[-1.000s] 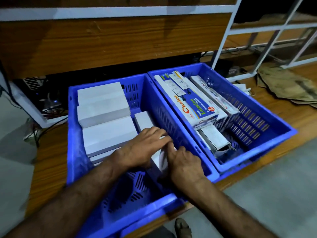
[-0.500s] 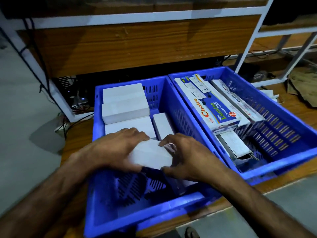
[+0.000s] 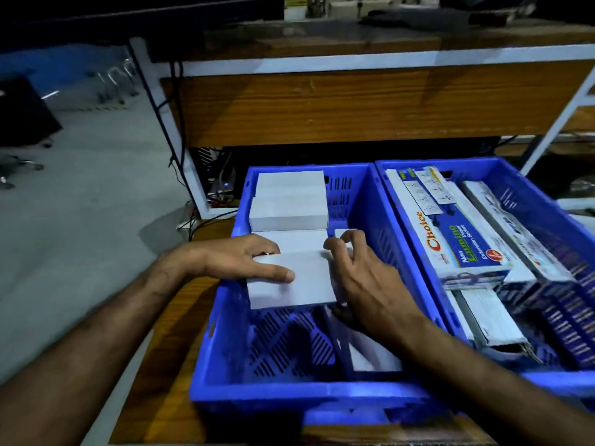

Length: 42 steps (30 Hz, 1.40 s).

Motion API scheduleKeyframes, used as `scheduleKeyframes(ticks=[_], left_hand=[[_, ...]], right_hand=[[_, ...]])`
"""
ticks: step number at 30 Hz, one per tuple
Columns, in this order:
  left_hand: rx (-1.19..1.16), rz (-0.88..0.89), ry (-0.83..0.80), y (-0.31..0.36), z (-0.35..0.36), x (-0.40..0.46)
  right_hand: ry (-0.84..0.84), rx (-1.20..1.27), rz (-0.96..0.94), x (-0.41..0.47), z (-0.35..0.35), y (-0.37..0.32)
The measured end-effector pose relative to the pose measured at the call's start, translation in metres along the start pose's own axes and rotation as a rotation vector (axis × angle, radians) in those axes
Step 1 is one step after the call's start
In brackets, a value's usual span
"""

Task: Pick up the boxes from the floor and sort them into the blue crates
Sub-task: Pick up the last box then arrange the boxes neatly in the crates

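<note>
Left hand: our left hand (image 3: 238, 260) lies on the plain white box (image 3: 291, 280), thumb stretched along its top face and the other fingers wrapped over its far left edge, so we are gripping it.
Right hand: our right hand (image 3: 363, 281) holds the same box at its right end, fingertips curled over the far right corner and the thumb tucked under the near edge.
White box: it sits in the middle of the left blue crate (image 3: 289, 391), tilted slightly, just in front of a row of stacked white boxes (image 3: 289, 204).
Small box: a narrow white box (image 3: 343, 234) stands beside the stack, partly behind our right fingertips.
Under our right wrist: another white box (image 3: 370, 352) lies on the slotted crate floor; we cannot tell its full shape.
Right blue crate (image 3: 547, 384): it touches the left crate side by side and holds long printed cartons.
Writing: the top carton (image 3: 450, 239) reads "Choice" in red, with "New", "Lumino" and "Extension" on blue; the smaller print is too blurred for us to read.
Surroundings: both crates rest on a wooden board (image 3: 174, 317); behind them stands a wooden panel (image 3: 354, 101) in a white frame (image 3: 322, 61), with dark cables (image 3: 167, 130) hanging at its left; grey floor (image 3: 80, 204) lies to our left.
</note>
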State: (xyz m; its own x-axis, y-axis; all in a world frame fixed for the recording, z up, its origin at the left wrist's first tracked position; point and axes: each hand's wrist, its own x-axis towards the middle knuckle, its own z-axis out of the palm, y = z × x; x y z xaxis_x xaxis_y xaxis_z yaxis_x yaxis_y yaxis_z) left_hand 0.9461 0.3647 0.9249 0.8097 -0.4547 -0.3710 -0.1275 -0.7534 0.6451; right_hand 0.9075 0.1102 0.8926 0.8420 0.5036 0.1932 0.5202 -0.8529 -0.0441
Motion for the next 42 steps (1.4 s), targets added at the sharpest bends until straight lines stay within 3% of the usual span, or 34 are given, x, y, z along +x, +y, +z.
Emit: scheduleKeyframes(ticks=[4,6,10,14,20,22,25,28,34,37,39,42], left_hand=[[0.056,-0.108,-0.008,0.002,-0.002,-0.004],[0.257,-0.148,0.031,0.005,0.006,-0.009],[0.789,-0.071,0.165,0.010,0.040,-0.016],[1.038,-0.099,0.223,-0.008,0.072,0.006],[1.106,-0.315,0.192,-0.012,0.101,0.037],[1.087,-0.350,0.207,-0.019,0.108,0.046],[1.035,-0.347,0.206,-0.026,0.118,0.048],[1.051,-0.389,0.192,-0.026,0.130,0.050],[1.056,-0.379,0.276,-0.041,0.139,0.060],[1.054,-0.357,0.281,-0.022,0.137,0.052],[1.072,-0.319,0.351,-0.019,0.134,0.055],[1.089,-0.347,0.299,-0.013,0.130,0.057]], right_hand=[[-0.069,0.082,-0.012,0.008,0.008,0.004],[-0.119,0.154,-0.010,0.011,0.013,0.001],[-0.253,0.269,-0.004,0.026,0.028,-0.004],[-0.383,0.273,0.031,0.041,0.053,0.000],[-0.450,0.097,0.073,0.050,0.079,-0.015],[-0.401,0.007,0.062,0.052,0.082,-0.018],[-0.360,-0.099,-0.026,0.046,0.085,-0.020],[-0.402,-0.033,-0.049,0.036,0.094,-0.020],[-0.361,-0.179,-0.076,0.041,0.098,-0.020],[-0.445,-0.297,-0.082,0.043,0.102,-0.022],[-0.357,-0.272,-0.106,0.046,0.108,-0.018],[-0.447,-0.334,-0.105,0.040,0.088,-0.022]])
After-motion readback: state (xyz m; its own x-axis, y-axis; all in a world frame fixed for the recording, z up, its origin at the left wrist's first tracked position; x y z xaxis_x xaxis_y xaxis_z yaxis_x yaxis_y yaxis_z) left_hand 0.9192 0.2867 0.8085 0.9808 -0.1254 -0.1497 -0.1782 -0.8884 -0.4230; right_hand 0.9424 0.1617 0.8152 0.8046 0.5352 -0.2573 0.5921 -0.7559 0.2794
